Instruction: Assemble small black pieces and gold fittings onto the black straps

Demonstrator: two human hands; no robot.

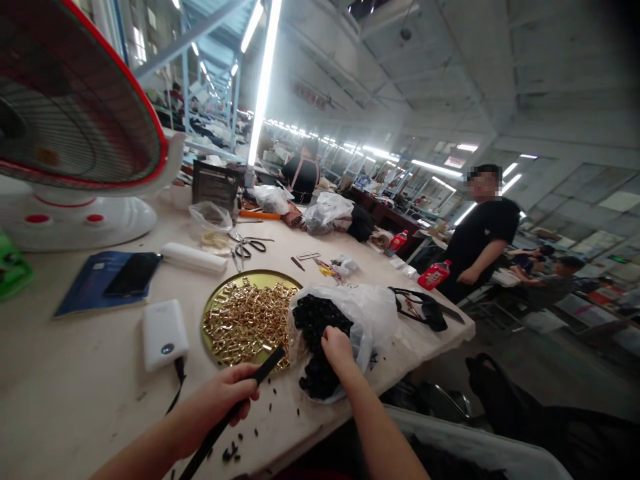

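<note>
My left hand (pixel 235 393) is closed around a black strap (pixel 267 365), one end of which sticks up past my fingers while the rest runs down toward the bottom edge. My right hand (pixel 337 347) reaches among small black pieces (pixel 317 320) in an open clear plastic bag (pixel 377 313). Its fingers are pressed together, and whatever is between them is hidden. Left of the bag, a round gold tray (pixel 213 343) carries a heap of small gold metal fittings (pixel 247 317). Several loose black bits (pixel 230 453) lie near the strap.
A white power bank (pixel 165 333) with a cable, a phone (pixel 133 273) on a blue booklet, and a fan (pixel 75 220) stand left. Scissors (pixel 245 247) lie behind the tray. Red bottles (pixel 434 275) are near the right edge, where a person (pixel 483 233) stands beyond.
</note>
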